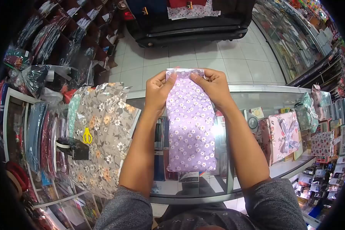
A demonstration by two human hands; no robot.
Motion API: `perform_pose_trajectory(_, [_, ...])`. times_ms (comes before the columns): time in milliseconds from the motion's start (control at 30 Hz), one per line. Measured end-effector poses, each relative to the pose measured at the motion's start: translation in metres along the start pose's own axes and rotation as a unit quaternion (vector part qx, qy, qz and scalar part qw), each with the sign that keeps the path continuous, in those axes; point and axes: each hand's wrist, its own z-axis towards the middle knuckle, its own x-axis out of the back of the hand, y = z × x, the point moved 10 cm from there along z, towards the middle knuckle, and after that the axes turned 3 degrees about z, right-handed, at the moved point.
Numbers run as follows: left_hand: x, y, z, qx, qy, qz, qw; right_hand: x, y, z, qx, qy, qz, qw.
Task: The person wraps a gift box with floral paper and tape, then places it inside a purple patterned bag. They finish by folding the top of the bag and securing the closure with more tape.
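Note:
A long lilac packet with small white flowers [191, 126] lies along the glass counter, its far end raised between my two hands. My left hand [159, 89] pinches the far left corner, thumb on top. At the far right corner my right hand [214, 85] grips the same packet, thumb pressed on its face. A whitish strip shows along the far edge between the hands. To the left, grey-brown floral paper [103, 134] is spread out, with yellow scissors [87, 135] and a black tape dispenser [79, 149] on it.
The glass counter [257, 89] runs across in front of me. On its right sit a pink floral package with a ribbon bow [283, 136] and a green wrapped one [306, 111]. Shelves of bagged goods [46, 38] stand at the left. Beyond the counter is a black car-like rear end [191, 34].

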Motion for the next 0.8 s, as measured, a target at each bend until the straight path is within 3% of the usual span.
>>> perform_pose_trajectory(167, [-0.0024, -0.0003, -0.0009, 0.000, -0.007, 0.010, 1.000, 0.0040, 0.0018, 0.0018, 0.002, 0.008, -0.003, 1.000])
perform_pose_trajectory(233, [-0.0031, 0.0000, -0.0025, 0.000, -0.005, -0.009, 1.000, 0.0018, -0.0002, 0.0048, 0.030, -0.007, 0.056, 0.998])
perform_pose_trajectory(367, [-0.0002, 0.0021, 0.0010, -0.024, -0.002, -0.001, 1.000, 0.0029, 0.0011, 0.0068, 0.050, -0.003, 0.021, 0.999])
perform_pose_trajectory(533, [0.0006, -0.0034, 0.0008, 0.010, -0.021, -0.014, 1.000, 0.0015, 0.0027, 0.0058, 0.034, -0.008, 0.036, 0.999])
perform_pose_trajectory(800, [-0.0038, 0.0018, -0.0022, -0.005, -0.008, -0.004, 1.000, -0.0020, 0.0014, 0.0041, 0.038, -0.014, 0.030, 0.999])
